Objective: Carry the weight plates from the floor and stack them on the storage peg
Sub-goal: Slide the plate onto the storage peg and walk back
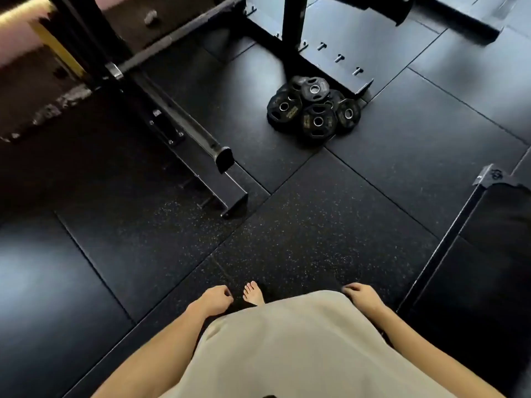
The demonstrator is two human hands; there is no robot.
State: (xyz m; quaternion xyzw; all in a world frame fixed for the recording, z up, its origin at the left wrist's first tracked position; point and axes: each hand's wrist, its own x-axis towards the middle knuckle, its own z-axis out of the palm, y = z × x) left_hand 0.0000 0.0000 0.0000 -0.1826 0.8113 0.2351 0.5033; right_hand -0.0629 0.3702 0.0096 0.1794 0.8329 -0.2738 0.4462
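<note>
A pile of several small black weight plates (313, 110) with silver centre holes lies on the black rubber floor, against the base of a rack. Some plates lean on each other. The rack base (339, 61) carries three short pegs (340, 58) sticking up. My left hand (216, 299) hangs at my side low in the view, fingers loosely curled, holding nothing. My right hand (360, 294) hangs on the other side, also loosely curled and holding nothing. Both hands are far from the plates.
A black bench frame (201, 145) with a long bar stretches across the left, its foot (234, 202) ending near the middle. A padded bench (497, 239) stands at the right edge. A black rack upright (293, 30) rises behind the plates. My bare foot (253, 293) shows between my hands.
</note>
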